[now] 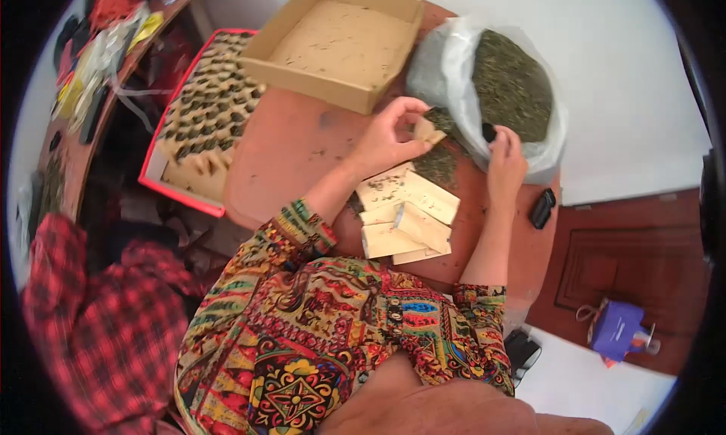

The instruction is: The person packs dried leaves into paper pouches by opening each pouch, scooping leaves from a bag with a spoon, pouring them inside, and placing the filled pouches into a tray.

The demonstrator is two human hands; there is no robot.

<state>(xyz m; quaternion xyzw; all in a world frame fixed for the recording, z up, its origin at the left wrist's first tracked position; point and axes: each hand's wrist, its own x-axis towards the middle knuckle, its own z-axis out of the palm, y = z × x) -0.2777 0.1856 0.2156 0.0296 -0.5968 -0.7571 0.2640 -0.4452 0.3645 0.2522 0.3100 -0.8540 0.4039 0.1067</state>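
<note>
My left hand [389,138] is closed on a small tan paper bag [429,132], its mouth turned up, with dark dried leaves showing at the top. Beside the plastic sack, my right hand [507,156] pinches a small black object [489,132]; its shape is mostly hidden by the fingers, so I cannot tell its kind. The clear plastic sack [456,79] is full of dried green leaves [513,87]. Between my forearms lie several flat paper bags [408,219] in a loose pile, with leaf bits scattered over them.
An open cardboard box [302,79] stands at the back. Left of it, a red-edged box [189,194] holds rows of filled paper bags [215,94]. A black object [542,208] lies at the table's right edge. A person in a plaid shirt [121,329] is close on the left.
</note>
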